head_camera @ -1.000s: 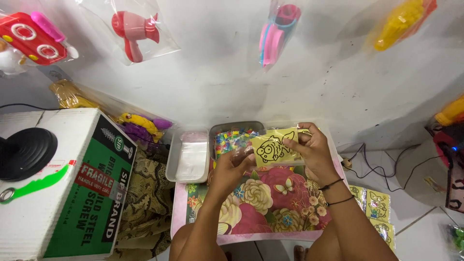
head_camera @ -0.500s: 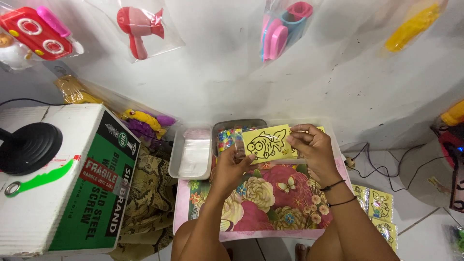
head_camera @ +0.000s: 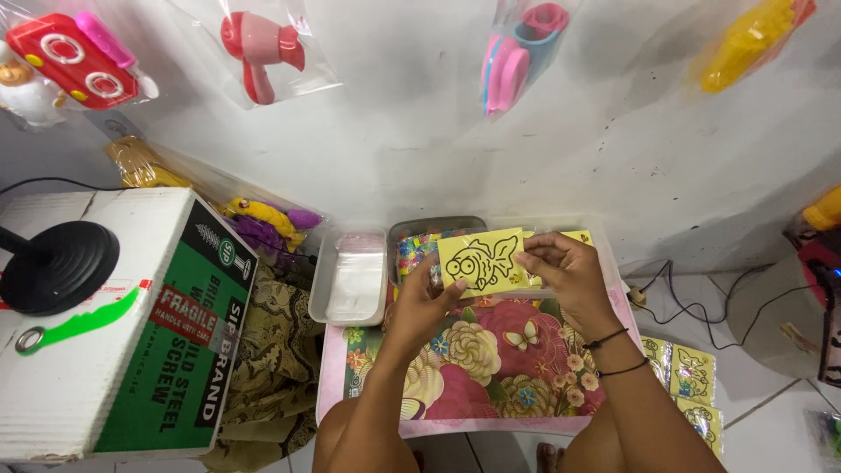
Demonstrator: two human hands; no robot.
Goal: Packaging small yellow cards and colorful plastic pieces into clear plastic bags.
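Both hands, left (head_camera: 419,302) and right (head_camera: 561,267), grip a yellow card (head_camera: 482,260) (fish drawing) by its edges.

Small desk (head_camera: 491,427) w/ floral-print top, pink edge, sits low against the white wall. At its far edge: a clear plastic tray (head_camera: 349,282) on the left, just beside it a grey tray of multicoloured bits (head_camera: 413,248). White tiled floor (head_camera: 753,385) to the right carries yellow picture cards (head_camera: 692,372) near the desk, black cables (head_camera: 692,307) by the wall; to the left, a cardboard box (head_camera: 131,342) & patterned cloth (head_camera: 272,368).
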